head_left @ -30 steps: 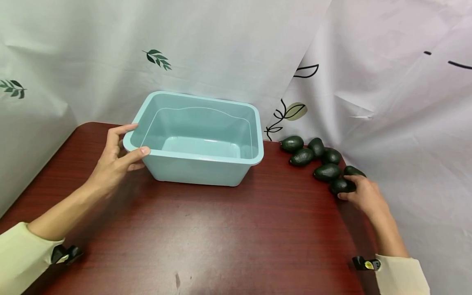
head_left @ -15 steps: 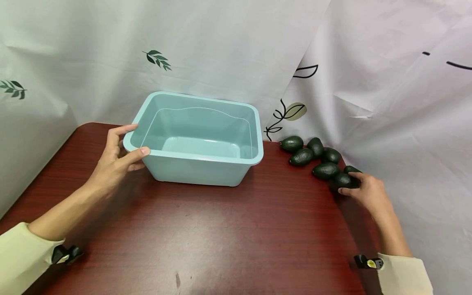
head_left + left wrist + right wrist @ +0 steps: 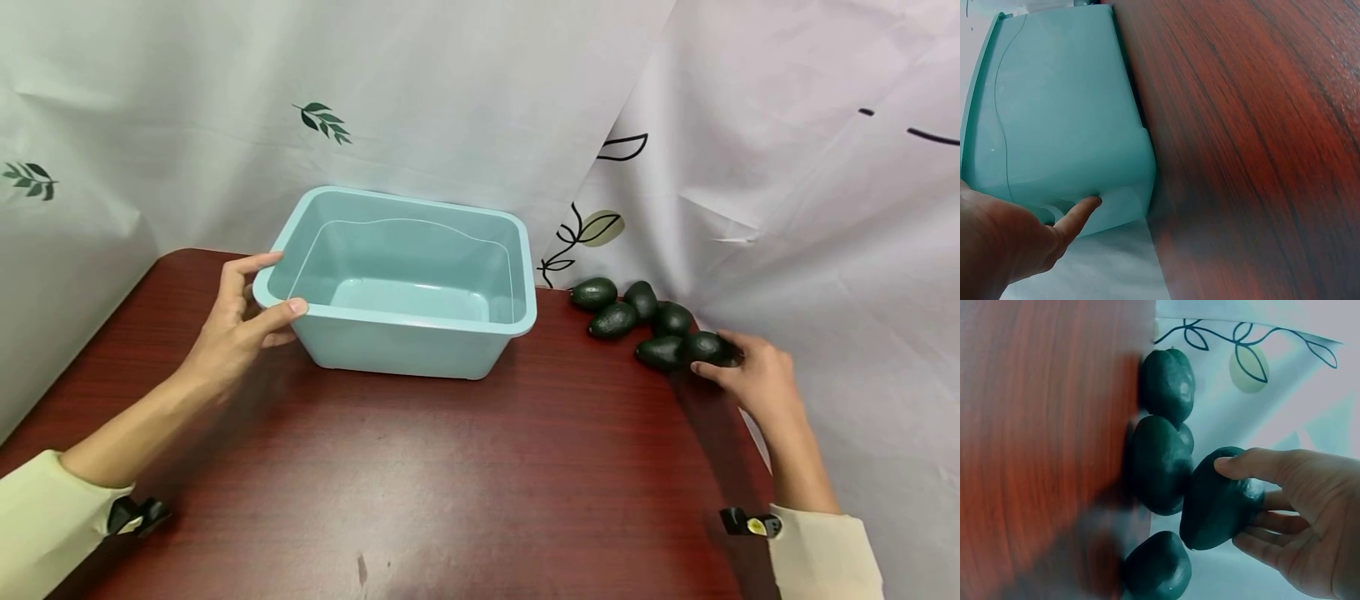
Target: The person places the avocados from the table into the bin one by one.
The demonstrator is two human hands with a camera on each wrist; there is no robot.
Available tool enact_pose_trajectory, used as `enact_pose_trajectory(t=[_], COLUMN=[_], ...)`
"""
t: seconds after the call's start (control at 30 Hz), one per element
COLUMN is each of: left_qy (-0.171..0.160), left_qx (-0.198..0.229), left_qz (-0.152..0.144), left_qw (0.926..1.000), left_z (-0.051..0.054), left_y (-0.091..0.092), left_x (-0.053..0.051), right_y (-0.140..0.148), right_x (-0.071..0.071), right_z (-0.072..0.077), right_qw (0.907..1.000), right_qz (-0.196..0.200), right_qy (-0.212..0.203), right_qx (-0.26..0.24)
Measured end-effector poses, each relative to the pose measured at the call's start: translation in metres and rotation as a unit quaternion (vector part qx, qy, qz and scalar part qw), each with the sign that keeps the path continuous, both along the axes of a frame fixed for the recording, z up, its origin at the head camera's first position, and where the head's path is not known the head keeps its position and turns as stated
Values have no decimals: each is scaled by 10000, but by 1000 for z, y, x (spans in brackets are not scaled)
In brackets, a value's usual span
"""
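My left hand (image 3: 228, 329) grips the left corner of a light blue plastic basin (image 3: 408, 346), thumb and forefinger on its rim. In the left wrist view a finger (image 3: 1082, 215) presses the basin's outer wall. At the table's right edge, my right hand (image 3: 761, 379) holds a dark green avocado (image 3: 1213, 506) between thumb and fingers. That avocado appears raised off the table, close to the others. Several more avocados (image 3: 613, 320) lie grouped beside it; one (image 3: 1159, 565) sits below the held one in the right wrist view. The basin's visible floor is bare.
A dark red wood-grain table (image 3: 450, 467) carries everything. Behind it and to the right hangs a white cloth (image 3: 450, 100) with leaf prints, close to the basin and the avocados. A black wrist device (image 3: 750, 523) sits on each sleeve.
My right hand has taken hold of the nearest avocado and lifted it, moving slightly up and right in the head view. The left hand and basin stay practically still.
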State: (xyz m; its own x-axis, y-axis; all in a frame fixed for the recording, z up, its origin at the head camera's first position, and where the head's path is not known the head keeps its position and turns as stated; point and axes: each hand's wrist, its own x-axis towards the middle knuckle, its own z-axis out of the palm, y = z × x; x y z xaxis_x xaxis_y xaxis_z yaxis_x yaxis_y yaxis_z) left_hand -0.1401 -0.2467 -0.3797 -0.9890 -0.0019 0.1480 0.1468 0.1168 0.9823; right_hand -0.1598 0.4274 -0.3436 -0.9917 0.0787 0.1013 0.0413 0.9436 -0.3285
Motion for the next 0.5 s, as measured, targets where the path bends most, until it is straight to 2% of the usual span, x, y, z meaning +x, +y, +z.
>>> enact_pose_trajectory(t=[0.17, 0.5], left_qy=[12, -4], left_qx=[-1, -67], left_qz=[2, 18], left_qw=[10000, 10000], left_z=[0, 1], left_y=[0, 0], left_x=[0, 0], right_y=[-4, -13], right_x=[-3, -9], right_z=[4, 3], right_qw=[9999, 9985], right_qz=[-103, -200], right_qy=[10, 381], right_qx=[-83, -335])
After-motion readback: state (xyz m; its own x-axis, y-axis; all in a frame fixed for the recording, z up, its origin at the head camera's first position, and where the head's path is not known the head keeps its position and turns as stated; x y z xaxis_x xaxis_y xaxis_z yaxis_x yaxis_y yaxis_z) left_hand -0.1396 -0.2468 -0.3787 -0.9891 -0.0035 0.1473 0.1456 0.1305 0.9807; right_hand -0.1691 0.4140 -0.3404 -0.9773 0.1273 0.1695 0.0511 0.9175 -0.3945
